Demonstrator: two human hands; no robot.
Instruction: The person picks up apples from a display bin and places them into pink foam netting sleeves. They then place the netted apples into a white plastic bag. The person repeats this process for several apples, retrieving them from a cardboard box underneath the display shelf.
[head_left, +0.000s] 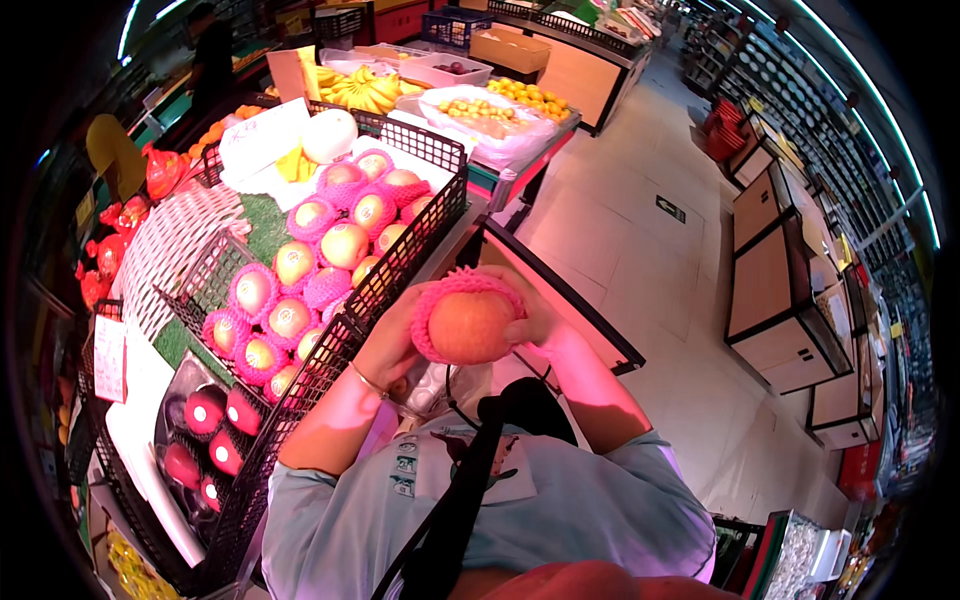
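Note:
Between both hands, in front of my chest, is an apple (471, 327) partly wrapped in a pink foam net (424, 341). My left hand (391, 334), with a bracelet at the wrist, grips its left side. On the other side, the thumb of my right hand (536, 315) presses against the bare skin of the fruit. To the left, several apples (345, 245) in pink foam nets sit in a black plastic crate (405, 259), many bearing round stickers. A clear plastic bag (431, 386) hangs below my left wrist, with something round inside; its contents are partly hidden.
Dark red fruits (204, 412) lie in a black tray near the crate. Bananas (364, 90) and yellow fruit (529, 97) stand farther back. A tiled aisle (622, 210) runs along the right, past wooden cabinets (780, 292). Another person (210, 60) stands at upper left.

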